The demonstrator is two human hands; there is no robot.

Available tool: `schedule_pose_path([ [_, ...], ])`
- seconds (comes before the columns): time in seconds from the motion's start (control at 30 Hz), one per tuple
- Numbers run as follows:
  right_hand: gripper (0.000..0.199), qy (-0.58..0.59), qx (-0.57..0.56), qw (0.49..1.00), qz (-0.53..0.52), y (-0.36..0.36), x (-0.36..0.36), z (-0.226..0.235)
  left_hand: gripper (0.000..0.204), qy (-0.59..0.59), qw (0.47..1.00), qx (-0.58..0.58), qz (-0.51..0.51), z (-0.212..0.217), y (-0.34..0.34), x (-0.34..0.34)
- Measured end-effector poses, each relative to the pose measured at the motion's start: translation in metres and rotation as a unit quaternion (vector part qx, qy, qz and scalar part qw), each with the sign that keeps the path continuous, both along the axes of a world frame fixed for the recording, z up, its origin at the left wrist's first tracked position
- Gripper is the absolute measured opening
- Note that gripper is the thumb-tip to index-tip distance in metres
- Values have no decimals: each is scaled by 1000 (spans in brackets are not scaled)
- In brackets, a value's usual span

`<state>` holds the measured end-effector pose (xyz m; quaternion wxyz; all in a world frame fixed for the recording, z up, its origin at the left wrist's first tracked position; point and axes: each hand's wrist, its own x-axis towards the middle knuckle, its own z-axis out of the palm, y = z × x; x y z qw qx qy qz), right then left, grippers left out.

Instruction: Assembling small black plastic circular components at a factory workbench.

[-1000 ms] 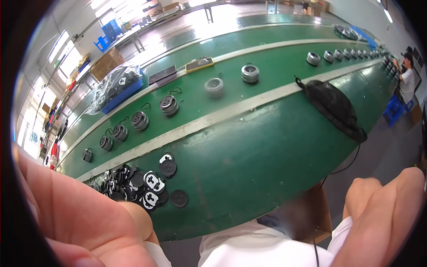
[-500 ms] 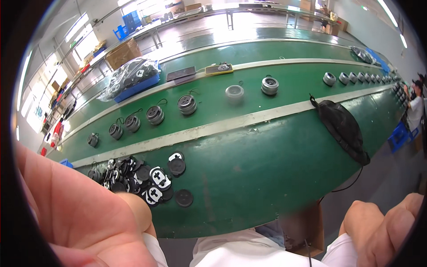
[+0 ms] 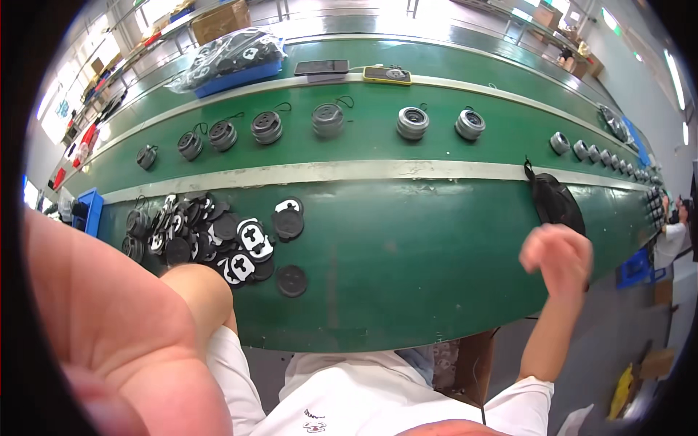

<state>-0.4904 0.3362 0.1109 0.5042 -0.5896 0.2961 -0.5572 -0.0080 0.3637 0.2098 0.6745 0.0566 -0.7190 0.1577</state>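
Note:
Very close at the left looms my left hand [image 3: 120, 327], its palm and wrist filling that side; its fingers run out of the picture. My right hand [image 3: 558, 258] is raised at the right, blurred by motion, in front of a black drawstring pouch [image 3: 556, 203] and hiding its lower part. Whether it touches the pouch cannot be told. Beside my left forearm lies a heap of round black discs [image 3: 178, 251], some with white faces. One single black disc [image 3: 291, 280] sits apart from the heap.
Across the green belt stands a row of round grey cord-looped units [image 3: 267, 127], with silver ones [image 3: 413, 123] farther right. Behind are a blue tray [image 3: 240, 78] of bagged parts, a dark phone [image 3: 321, 67] and a yellow-edged phone [image 3: 387, 75]. A person [image 3: 672, 236] sits far right.
My right hand has risen from the lower right corner to the pouch. The view has tilted downward, so the table sits higher. My left hand stays close at the left.

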Motion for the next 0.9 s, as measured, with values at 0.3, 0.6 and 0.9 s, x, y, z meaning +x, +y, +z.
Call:
schedule_pose_path([
  [0.3,23,233,148,935,-225,-77,-49,-147,32,-47,885,406,225,-48,-205,-98],
  [0.6,23,187,129,943,-243,-75,-49,-159,61,-242,714,616,228,-237,-324,-58],
  [0.9,24,365,135,904,-177,-75,-25,-127,69,-364,828,421,75,-228,-71,-151],
])
